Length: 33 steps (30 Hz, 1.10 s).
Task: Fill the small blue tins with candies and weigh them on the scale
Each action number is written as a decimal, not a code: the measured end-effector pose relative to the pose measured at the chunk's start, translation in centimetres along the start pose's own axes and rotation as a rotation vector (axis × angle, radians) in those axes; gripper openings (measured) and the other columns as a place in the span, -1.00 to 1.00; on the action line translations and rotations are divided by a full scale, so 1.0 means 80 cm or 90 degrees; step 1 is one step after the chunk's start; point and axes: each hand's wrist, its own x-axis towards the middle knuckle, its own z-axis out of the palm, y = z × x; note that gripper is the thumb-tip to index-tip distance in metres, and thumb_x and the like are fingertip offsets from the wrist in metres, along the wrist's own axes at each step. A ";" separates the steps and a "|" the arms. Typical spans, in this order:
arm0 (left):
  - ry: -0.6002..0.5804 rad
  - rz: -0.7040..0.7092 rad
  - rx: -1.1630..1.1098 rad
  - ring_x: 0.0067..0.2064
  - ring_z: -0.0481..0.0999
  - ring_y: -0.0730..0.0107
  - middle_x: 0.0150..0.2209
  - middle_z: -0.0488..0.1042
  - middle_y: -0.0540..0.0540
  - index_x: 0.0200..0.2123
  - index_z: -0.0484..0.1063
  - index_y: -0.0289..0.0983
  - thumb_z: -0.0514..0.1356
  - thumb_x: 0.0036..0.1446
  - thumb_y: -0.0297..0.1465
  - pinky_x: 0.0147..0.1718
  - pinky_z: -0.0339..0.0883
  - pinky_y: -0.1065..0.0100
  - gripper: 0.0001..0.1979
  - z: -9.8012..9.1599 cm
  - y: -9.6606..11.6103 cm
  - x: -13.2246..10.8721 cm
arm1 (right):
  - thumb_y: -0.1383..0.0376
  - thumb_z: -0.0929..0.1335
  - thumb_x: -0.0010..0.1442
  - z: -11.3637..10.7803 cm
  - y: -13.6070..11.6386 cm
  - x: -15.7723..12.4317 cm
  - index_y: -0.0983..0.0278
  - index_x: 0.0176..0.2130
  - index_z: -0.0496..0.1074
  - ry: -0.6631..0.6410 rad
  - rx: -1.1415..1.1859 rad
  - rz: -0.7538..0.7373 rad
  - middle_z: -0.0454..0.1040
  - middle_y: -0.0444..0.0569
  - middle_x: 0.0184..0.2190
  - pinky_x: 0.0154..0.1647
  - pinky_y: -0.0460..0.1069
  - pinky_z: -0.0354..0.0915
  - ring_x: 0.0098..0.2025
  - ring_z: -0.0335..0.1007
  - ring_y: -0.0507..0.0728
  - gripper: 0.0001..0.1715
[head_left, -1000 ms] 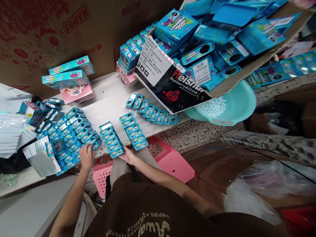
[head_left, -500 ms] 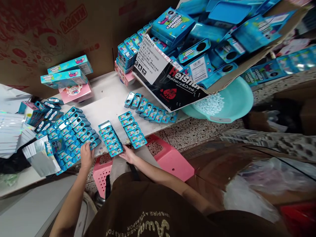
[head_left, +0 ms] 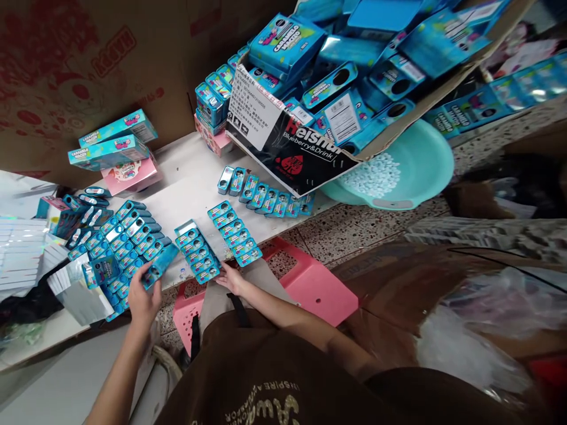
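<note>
My left hand (head_left: 144,298) grips a small blue candy box (head_left: 163,261) between thumb and fingers. It is tilted and held over the near edge of the packed rows of blue candy boxes (head_left: 126,257). My right hand (head_left: 231,279) is closed at the near right corner of an open display carton (head_left: 188,226), steadying it. Several blue candy boxes (head_left: 200,255) lie in a row in that carton, and a white strip shows at its far end. To its right is another row of candy boxes (head_left: 234,233) on the white table.
A black carton (head_left: 301,162) heaped with blue boxes overhangs a turquoise basin (head_left: 432,171) of pale candies. A curved row of candy boxes (head_left: 266,198) stands before it. Display boxes (head_left: 108,150) lie by the cardboard wall (head_left: 155,53). A pink stool (head_left: 319,292) is below the table.
My left hand has lifted a candy box out of the packed rows and drawn it back toward me. My right hand stays at the display carton. The view has shifted slightly.
</note>
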 end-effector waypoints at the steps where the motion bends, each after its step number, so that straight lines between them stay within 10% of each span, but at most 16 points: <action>1: 0.018 -0.015 -0.002 0.03 0.40 0.11 0.00 0.36 -0.25 0.11 0.18 -0.27 0.14 0.13 -0.32 0.02 0.28 0.09 -0.53 0.006 0.006 0.019 | 0.15 0.24 0.27 0.002 0.001 0.001 0.25 -0.29 0.39 -0.001 0.003 -0.001 0.48 -0.04 -0.31 -0.09 0.01 0.37 -0.33 0.43 0.03 -0.75; 10: -0.170 0.036 -0.026 -0.08 0.46 0.08 -0.08 0.44 -0.26 0.02 0.23 -0.30 0.09 0.13 -0.27 -0.10 0.34 0.14 -0.60 0.097 0.003 0.134 | 0.21 0.24 0.27 0.014 -0.004 0.007 0.24 -0.28 0.39 -0.019 0.041 -0.025 0.51 -0.06 -0.29 -0.06 0.05 0.36 -0.32 0.44 0.02 -0.80; 23: -0.340 0.104 -0.001 -0.23 0.51 0.19 -0.09 0.50 -0.21 0.08 0.26 -0.28 0.07 0.12 -0.12 -0.19 0.37 0.23 -0.48 0.094 -0.025 0.182 | 0.22 0.24 0.27 0.022 -0.013 -0.003 0.25 -0.32 0.39 -0.019 0.063 -0.041 0.51 -0.10 -0.42 -0.13 0.02 0.39 -0.39 0.43 0.02 -0.80; 33: -0.325 0.132 -0.038 0.08 0.42 0.09 0.08 0.41 -0.26 0.12 0.28 -0.31 0.05 0.15 -0.14 0.05 0.31 0.15 -0.47 0.117 -0.025 0.175 | 0.15 0.24 0.27 0.023 -0.013 -0.001 0.26 -0.23 0.40 -0.023 0.052 -0.050 0.54 -0.03 -0.24 -0.11 0.06 0.39 -0.28 0.46 0.05 -0.75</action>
